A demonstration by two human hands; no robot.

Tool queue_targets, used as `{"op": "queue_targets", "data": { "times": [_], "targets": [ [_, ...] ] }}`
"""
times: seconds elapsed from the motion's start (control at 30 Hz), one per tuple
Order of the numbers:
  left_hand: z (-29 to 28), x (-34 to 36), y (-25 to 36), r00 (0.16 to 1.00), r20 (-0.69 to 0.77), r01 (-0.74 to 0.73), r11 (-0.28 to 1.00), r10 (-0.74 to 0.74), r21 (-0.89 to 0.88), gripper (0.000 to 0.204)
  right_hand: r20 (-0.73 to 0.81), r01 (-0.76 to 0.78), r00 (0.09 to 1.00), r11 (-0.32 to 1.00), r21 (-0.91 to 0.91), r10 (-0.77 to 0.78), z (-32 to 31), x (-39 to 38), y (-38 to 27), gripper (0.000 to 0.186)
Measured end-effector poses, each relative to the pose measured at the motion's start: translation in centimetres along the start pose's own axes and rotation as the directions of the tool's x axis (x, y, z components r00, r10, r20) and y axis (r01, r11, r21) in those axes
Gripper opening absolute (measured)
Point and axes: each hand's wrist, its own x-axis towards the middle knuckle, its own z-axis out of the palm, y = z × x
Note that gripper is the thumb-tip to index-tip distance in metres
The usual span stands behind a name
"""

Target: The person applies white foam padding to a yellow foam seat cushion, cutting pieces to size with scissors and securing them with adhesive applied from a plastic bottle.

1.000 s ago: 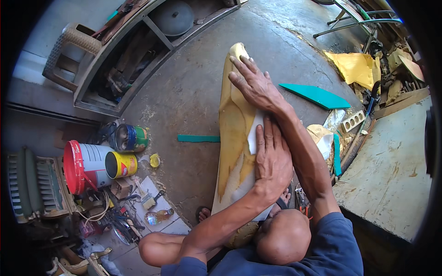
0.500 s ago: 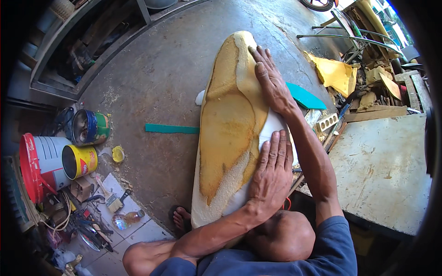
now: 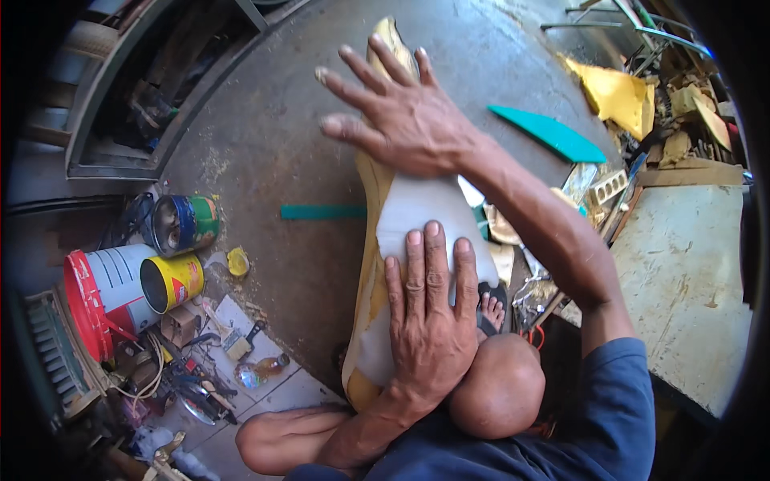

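A long shaped foam pad (image 3: pixel 429 204), yellow with a smooth white layer on its side, stands between my knees, its narrow end pointing away from me. It looks like a motorcycle seat cushion. My left hand (image 3: pixel 433 337) lies flat on the white face near me, fingers stretched out and slightly apart. Further up, my right hand (image 3: pixel 405 120) is spread wide over the pad's far part and covers much of it. Whether that palm touches the foam I cannot tell. Neither hand grasps anything.
Left are a white bucket with a red rim (image 3: pixel 88 305), a yellow can (image 3: pixel 172 282), a blue-green can (image 3: pixel 186 223) and scattered tools. Teal strips (image 3: pixel 321 212) lie on the floor. A pale board (image 3: pixel 682 280) is at right, below scrap wood and yellow foam (image 3: pixel 613 96).
The pad has turned, so more of its white side faces up. My right hand has lifted from its edge and spread leftward across it. My left hand has shifted left on the white face.
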Motion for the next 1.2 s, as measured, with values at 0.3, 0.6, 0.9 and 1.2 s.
{"op": "queue_targets", "data": {
  "times": [0.3, 0.6, 0.9, 1.2],
  "targets": [
    [-1.6, 2.8, -2.8, 0.994, -0.111, -0.011, 1.0, 0.008, -0.025, 0.074, 0.048, -0.026, 0.999, 0.997, 0.079, 0.022, 2.1, 5.2, 2.0, 0.09],
    [-0.5, 1.7, -3.0, 0.963, -0.267, -0.039, 0.999, 0.032, -0.018, 0.064, 0.018, 0.167, 0.985, 0.98, 0.112, -0.17, -0.9, -1.0, -1.8, 0.087],
    [0.7, -0.6, -2.1, 0.885, -0.455, 0.023, 0.986, -0.097, -0.165, 0.074, -0.123, 0.154, 0.983, 0.973, 0.171, -0.134, -1.1, -5.5, -3.3, 0.078],
    [2.5, 0.5, -1.9, 0.81, -0.583, -0.022, 0.989, -0.068, -0.146, 0.078, -0.213, -0.064, 0.954, 0.837, 0.543, 0.211, -0.5, -9.4, -3.7, 0.068]
  ]
}}
